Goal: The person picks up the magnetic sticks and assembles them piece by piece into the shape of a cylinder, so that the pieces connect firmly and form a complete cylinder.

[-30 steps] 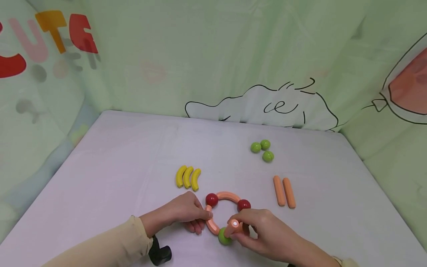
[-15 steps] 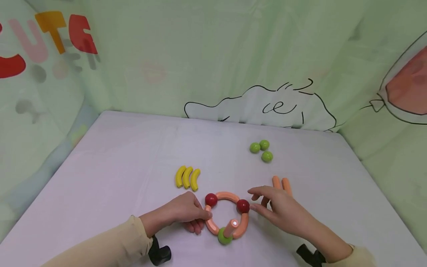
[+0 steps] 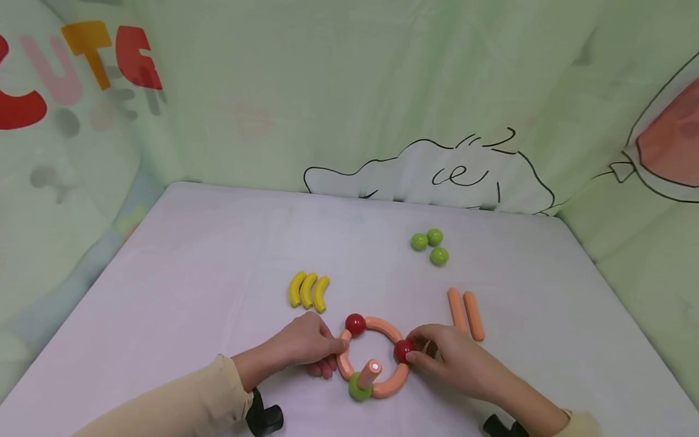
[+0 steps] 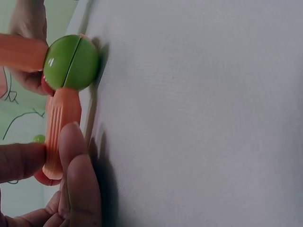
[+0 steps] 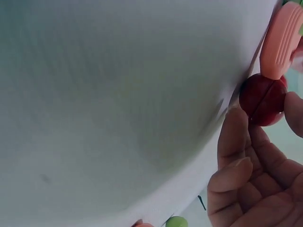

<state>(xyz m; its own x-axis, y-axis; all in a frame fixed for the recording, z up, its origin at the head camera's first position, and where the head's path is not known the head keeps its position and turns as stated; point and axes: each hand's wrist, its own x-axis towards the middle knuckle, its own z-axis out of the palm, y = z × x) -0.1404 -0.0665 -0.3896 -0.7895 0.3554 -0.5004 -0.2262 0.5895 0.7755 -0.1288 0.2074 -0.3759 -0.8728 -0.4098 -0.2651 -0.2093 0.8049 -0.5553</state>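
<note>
Plainly, left grip (image 3: pixel 310 344) pinches curved piece (image 3: pixel 344 365), right grip (image 3: pixel 452 362) red ball (image 3: pixel 402 351)

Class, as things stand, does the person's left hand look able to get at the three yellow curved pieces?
Probably yes: the yellow pieces lie just beyond the left hand with nothing seen between. Its fingers pinch a curved orange piece, though, so it would likely need to let go first.
</note>
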